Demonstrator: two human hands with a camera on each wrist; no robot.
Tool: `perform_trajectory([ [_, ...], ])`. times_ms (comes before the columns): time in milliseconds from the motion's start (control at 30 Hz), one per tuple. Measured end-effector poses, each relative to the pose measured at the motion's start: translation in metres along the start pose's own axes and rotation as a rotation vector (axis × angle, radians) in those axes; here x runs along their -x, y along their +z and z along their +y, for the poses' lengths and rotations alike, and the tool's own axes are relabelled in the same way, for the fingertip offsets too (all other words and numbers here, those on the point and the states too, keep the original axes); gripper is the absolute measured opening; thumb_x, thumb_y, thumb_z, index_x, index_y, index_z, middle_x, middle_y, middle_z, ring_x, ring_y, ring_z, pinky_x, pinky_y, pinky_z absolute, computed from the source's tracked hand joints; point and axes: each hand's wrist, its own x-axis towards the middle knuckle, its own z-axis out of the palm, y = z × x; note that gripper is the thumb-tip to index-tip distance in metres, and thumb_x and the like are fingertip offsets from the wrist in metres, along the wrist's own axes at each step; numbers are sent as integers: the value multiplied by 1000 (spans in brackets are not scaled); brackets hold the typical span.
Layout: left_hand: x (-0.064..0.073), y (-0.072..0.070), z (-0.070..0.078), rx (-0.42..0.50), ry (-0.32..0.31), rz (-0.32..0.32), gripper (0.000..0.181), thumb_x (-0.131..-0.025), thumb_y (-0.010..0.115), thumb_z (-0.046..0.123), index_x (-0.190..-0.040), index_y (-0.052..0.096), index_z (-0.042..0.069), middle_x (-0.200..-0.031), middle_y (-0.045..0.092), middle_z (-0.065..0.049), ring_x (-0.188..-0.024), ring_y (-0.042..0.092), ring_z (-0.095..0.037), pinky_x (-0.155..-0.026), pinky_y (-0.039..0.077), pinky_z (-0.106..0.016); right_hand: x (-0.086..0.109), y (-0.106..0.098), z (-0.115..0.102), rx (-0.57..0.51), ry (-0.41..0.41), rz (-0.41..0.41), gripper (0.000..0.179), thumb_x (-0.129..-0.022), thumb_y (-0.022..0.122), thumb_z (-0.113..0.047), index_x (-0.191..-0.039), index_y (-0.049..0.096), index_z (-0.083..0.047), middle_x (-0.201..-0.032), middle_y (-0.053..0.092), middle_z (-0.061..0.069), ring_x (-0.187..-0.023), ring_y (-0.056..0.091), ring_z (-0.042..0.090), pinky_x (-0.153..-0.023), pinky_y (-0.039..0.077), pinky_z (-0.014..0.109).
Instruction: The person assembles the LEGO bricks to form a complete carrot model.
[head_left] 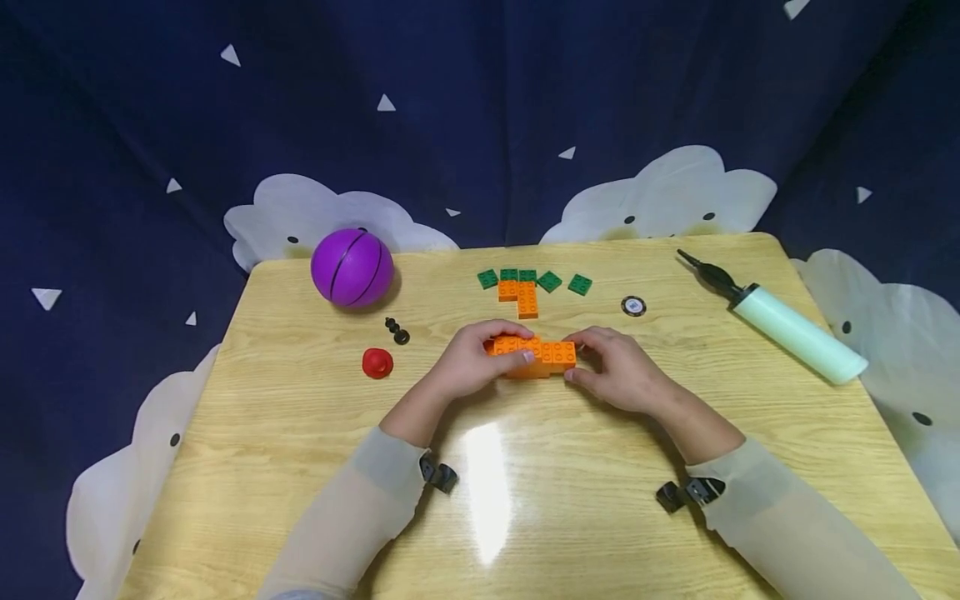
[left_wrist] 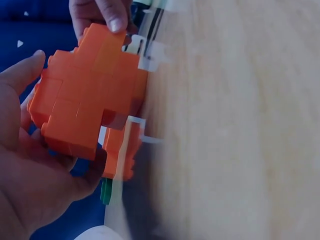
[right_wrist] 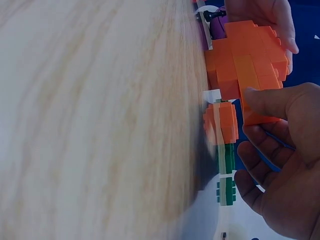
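Note:
An assembly of orange toy bricks [head_left: 559, 356], stepped in outline with studs on top, is held between both hands in the middle of the table. My left hand [head_left: 472, 360] grips its left end, the thumb across the near side. At the other end, my right hand [head_left: 628, 373] pinches a protruding brick; the right wrist view shows the thumb [right_wrist: 270, 102] against its face. Just behind the assembly lie two loose orange bricks [head_left: 527, 300]. Several small green bricks [head_left: 550, 282] form a row behind those. My fingers partly cover the assembly's left end.
A purple ball [head_left: 352, 268] sits at the back left. Nearer are a small black knobbed piece [head_left: 397, 331] and a red cap-shaped item [head_left: 377, 363]. To the right lie a round chip [head_left: 633, 306] and a hand pump [head_left: 798, 333]. A dark patterned curtain [head_left: 480, 125] hangs behind the table.

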Motion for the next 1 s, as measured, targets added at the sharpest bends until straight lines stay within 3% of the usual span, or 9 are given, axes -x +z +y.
perform_trajectory([
  [200,-6,-7,2,54,18,-35,42,-93,79,38,-126,72,13,-122,70,6,-115,62,-16,-98,51,-41,0,0,-1,-3,-9,5,45,-91,81,-20,-132,66,-7,-127,68,8,-116,63,30,-101,50,52],
  [400,-13,-13,1,102,-2,-16,34,-96,77,34,-123,73,15,-110,71,1,-105,65,-20,-95,53,-39,0,0,-2,5,-7,2,46,-91,81,-20,-132,66,-6,-127,68,9,-116,63,29,-101,49,52],
  [667,-25,-20,-4,106,-32,33,40,-97,76,32,-127,71,8,-116,71,2,-106,66,-22,-89,56,-37,0,1,-1,9,-6,-6,47,-91,80,-21,-134,65,-6,-129,67,9,-118,62,30,-103,49,52],
  [867,-35,-24,-7,173,-62,67,36,-97,76,24,-127,70,5,-116,71,-3,-104,67,-32,-86,56,-54,0,1,-2,10,-3,-3,46,-91,80,-20,-133,65,-6,-127,68,8,-117,62,29,-102,49,51],
  [1000,-43,-24,-10,192,-79,85,35,-97,75,16,-129,68,4,-124,69,-7,-105,67,-28,-89,54,-59,0,0,-3,13,-3,-2,46,-92,80,-20,-133,65,-6,-127,67,8,-116,63,29,-101,50,51],
])
